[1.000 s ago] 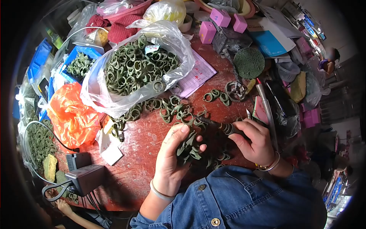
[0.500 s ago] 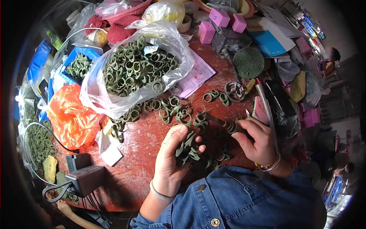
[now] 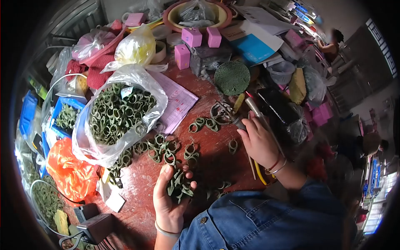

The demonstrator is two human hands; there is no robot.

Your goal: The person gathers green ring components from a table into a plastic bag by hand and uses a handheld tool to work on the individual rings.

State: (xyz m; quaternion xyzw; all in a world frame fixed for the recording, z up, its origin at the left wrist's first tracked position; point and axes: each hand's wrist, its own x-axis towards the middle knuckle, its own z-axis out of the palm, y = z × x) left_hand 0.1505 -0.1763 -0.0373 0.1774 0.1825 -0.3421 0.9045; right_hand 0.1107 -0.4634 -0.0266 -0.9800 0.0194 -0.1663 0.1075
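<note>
My left hand [image 3: 168,198] is closed around a bunch of dull green rings [image 3: 180,185], held over the table's front part. My right hand [image 3: 261,143] grips a dark-handled tool [image 3: 238,122]. Its narrow end reaches over a small round holder [image 3: 219,113], and I cannot tell whether they touch. A short row of loose rings [image 3: 204,124] lies left of that holder. More rings [image 3: 163,146] are scattered beyond my left hand. Under my right hand, a yellow-handled tool [image 3: 260,171] is partly hidden.
A clear plastic bag [image 3: 160,98] full of green rings sits left, beside a pink written sheet [image 3: 177,102]. A metal pen-like tool [image 3: 252,104] lies near a round green pad [image 3: 232,78]. Black adapters [image 3: 95,228] and an orange bag [image 3: 71,166] occupy the left side.
My right hand has carried the dark-handled tool away from the left hand to the round holder. My left hand still holds the rings. The whole view has shifted.
</note>
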